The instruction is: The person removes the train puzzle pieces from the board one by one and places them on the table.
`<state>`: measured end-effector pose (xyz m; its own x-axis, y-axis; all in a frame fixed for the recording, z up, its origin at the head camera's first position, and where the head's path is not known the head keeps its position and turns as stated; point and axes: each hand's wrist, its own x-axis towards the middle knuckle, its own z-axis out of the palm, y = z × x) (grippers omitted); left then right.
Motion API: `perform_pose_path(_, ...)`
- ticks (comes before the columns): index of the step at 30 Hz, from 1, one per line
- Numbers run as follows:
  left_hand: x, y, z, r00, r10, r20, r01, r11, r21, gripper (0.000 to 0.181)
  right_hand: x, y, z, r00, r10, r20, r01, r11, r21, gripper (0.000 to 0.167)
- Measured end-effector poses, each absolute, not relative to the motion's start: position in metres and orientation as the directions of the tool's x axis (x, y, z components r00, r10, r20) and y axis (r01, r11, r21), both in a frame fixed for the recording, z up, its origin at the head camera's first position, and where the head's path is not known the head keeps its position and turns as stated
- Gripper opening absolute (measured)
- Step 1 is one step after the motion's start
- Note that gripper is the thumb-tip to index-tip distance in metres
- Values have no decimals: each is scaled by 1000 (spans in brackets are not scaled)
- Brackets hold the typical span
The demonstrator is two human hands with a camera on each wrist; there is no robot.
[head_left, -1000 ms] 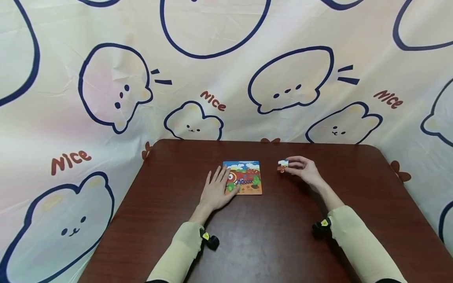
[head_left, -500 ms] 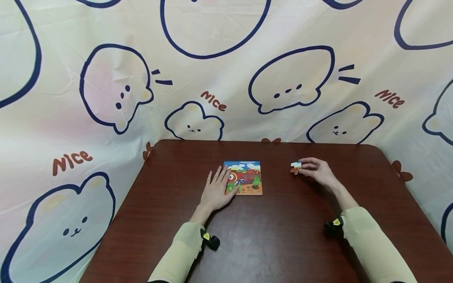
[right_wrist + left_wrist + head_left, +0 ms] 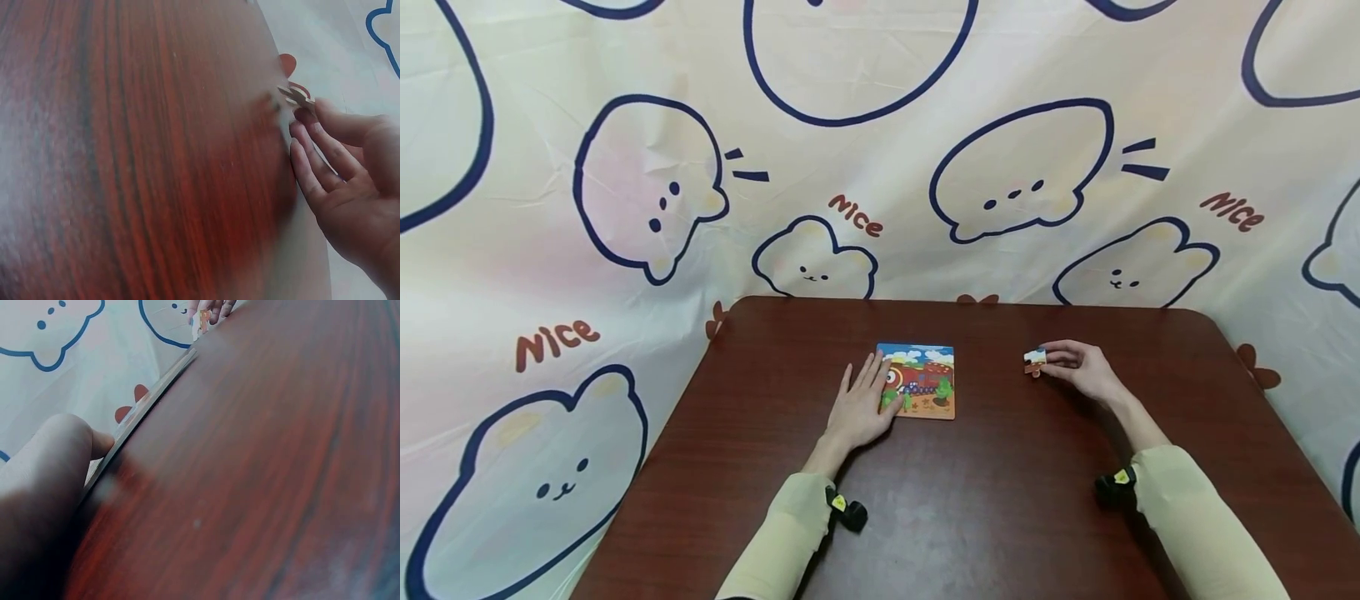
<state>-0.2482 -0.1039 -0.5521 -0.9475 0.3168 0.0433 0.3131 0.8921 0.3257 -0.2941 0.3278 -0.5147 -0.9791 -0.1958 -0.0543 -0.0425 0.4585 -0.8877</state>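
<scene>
A square picture puzzle [image 3: 928, 379] with a red train, blue sky and green plants lies flat near the middle of the table. My left hand [image 3: 859, 410] rests on its left side, fingers straight and spread, covering that edge. To the right of the puzzle, my right hand [image 3: 1086, 372] pinches a small jigsaw piece [image 3: 1034, 362] between thumb and fingers. White, blue and brown show on that piece. In the right wrist view the jigsaw piece [image 3: 295, 95] is seen edge-on at the fingertips. The left wrist view shows the puzzle's thin edge [image 3: 140, 415] with the left thumb touching it.
The brown wooden table [image 3: 970, 508] has rounded far corners. Behind it and at both sides hangs a pale cloth [image 3: 895, 167] with cartoon drawings. A small black camera is worn on each wrist, over light green sleeves [image 3: 1210, 517].
My right hand has moved to the right, away from the puzzle, with the jigsaw piece still pinched. The left hand has stayed in place on the puzzle.
</scene>
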Motion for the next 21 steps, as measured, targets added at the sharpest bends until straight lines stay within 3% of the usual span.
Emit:
perform_pose_path(11, -249, -105, -554, -951, 305, 54, 306, 893, 331, 85, -300, 330, -511, -973, -230, 21, -173, 665, -726, 40)
perform_pose_path(21, -248, -104, -552, -950, 307, 56, 307, 887, 345, 86, -299, 330, -519, -973, -226, 49, -202, 728, -656, 37)
